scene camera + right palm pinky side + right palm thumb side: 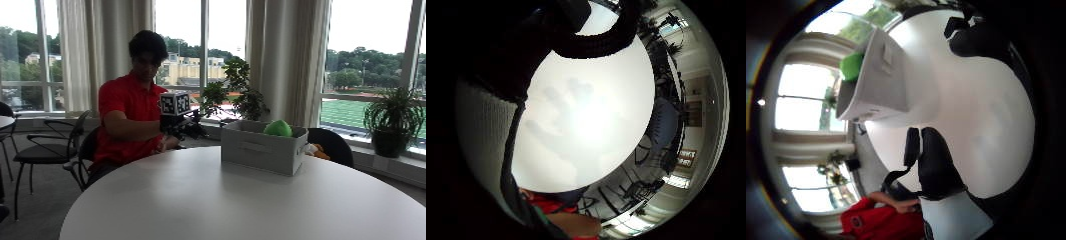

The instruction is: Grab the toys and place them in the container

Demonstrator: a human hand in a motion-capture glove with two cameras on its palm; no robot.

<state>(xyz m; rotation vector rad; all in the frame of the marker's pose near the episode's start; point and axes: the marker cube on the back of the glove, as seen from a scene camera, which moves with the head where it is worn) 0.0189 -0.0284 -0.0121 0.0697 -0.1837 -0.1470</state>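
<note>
The gloved right hand (181, 127) hovers above the white round surface (219, 205), fingers relaxed and holding nothing. Just beside it stands the grey fabric container (261, 146), a green toy (277, 128) poking over its rim.

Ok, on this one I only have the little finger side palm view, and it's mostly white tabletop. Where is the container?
Observer: In the outside view a grey fabric container stands on the round white table, off to one side of the person.
Reviewer: Anything in it?
Observer: A green toy pokes up above its rim.
Reviewer: And the hand?
Observer: The gloved right hand is above the table edge in front of the person, apart from the container; the thumb side view shows it holding nothing.
</note>
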